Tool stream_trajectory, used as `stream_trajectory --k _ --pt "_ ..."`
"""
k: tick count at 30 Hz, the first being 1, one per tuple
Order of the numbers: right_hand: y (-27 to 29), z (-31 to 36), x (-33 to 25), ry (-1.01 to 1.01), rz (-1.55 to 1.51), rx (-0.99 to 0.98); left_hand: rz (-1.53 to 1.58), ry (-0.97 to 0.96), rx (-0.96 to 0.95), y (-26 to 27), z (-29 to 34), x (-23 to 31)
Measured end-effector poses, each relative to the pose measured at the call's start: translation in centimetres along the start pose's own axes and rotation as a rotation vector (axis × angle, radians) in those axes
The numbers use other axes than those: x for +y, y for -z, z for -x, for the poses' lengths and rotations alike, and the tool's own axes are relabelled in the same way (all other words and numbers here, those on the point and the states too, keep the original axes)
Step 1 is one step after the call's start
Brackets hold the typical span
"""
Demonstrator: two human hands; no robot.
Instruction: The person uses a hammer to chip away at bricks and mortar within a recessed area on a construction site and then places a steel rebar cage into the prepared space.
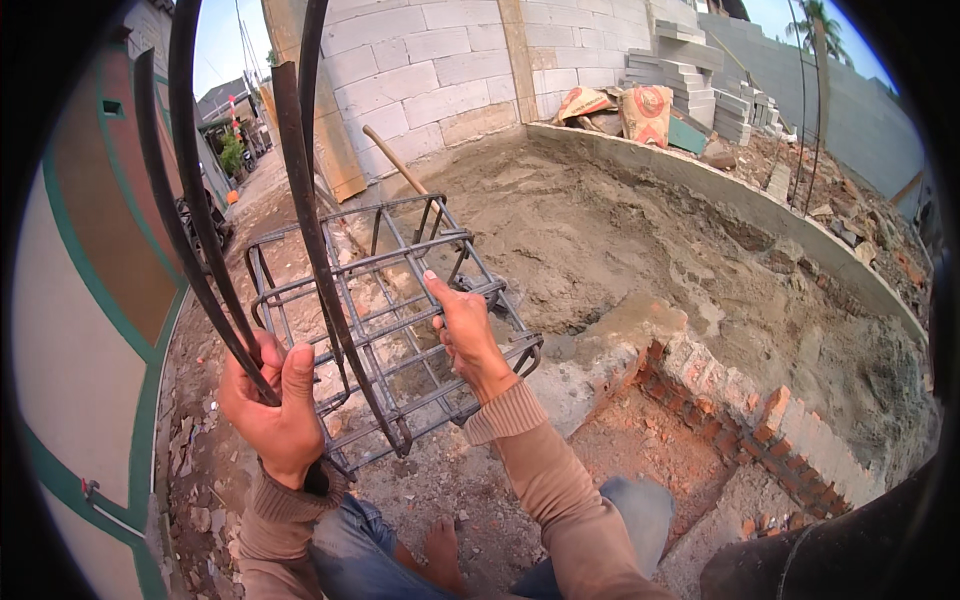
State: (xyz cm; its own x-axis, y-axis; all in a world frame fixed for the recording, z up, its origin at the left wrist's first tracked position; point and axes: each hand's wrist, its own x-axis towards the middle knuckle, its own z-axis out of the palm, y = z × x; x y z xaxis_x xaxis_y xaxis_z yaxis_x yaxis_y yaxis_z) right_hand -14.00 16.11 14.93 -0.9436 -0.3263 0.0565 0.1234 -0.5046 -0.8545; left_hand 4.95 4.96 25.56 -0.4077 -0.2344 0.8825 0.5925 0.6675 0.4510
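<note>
A rebar cage (400, 257) of long grey bars and square stirrups lies in front of me, between a rubble path and a sandy bed. Dark steel bars (192, 150) rise on the left, and my left hand (272, 405) is closed around the lower part of two of them, thumb up. More dark bars (322, 240) stand beside them and reach down over the cage's near side. At the cage's right side, my right hand (468, 338) is closed on a bar, its thumb pointing up and away. The palm hides the exact spot it grips.
A wooden handle (395, 160) leans behind the cage. Wet grey sand or mortar (600, 225) fills the right, edged by a low concrete curb (735, 205). A broken brick edge (770, 440) lies near right. A painted wall (85, 330) borders the left. Sacks (646, 113) stand far back.
</note>
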Motion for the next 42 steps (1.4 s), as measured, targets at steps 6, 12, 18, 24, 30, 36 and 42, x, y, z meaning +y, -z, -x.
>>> stream_trajectory --k 6,12,18,24,30,36,42 --pt "4.6 1.3 -2.3 -0.027 0.217 0.22 0.184 0.089 -0.034 -2.9 1.5 -0.6" --pt "11.9 4.0 -8.0 -0.037 0.487 0.493 0.562 0.238 -0.245 -9.0 2.3 1.4" --pt "21.1 9.4 -11.9 0.08 0.74 0.831 0.884 0.106 -0.461 -15.7 5.9 3.2" --pt "28.8 17.1 -12.8 -0.068 1.031 0.899 1.001 0.103 -0.508 -19.7 13.0 7.7" --pt "33.4 22.3 -10.0 -0.108 1.174 0.901 1.144 0.2 -0.54 -20.0 19.4 9.2" --pt "36.2 24.3 -5.0 -0.291 1.147 0.924 1.193 0.345 -0.669 -20.0 23.0 6.7" --pt "35.1 25.7 -2.9 -0.299 1.257 0.849 1.145 0.502 -0.776 -20.7 22.7 3.6"
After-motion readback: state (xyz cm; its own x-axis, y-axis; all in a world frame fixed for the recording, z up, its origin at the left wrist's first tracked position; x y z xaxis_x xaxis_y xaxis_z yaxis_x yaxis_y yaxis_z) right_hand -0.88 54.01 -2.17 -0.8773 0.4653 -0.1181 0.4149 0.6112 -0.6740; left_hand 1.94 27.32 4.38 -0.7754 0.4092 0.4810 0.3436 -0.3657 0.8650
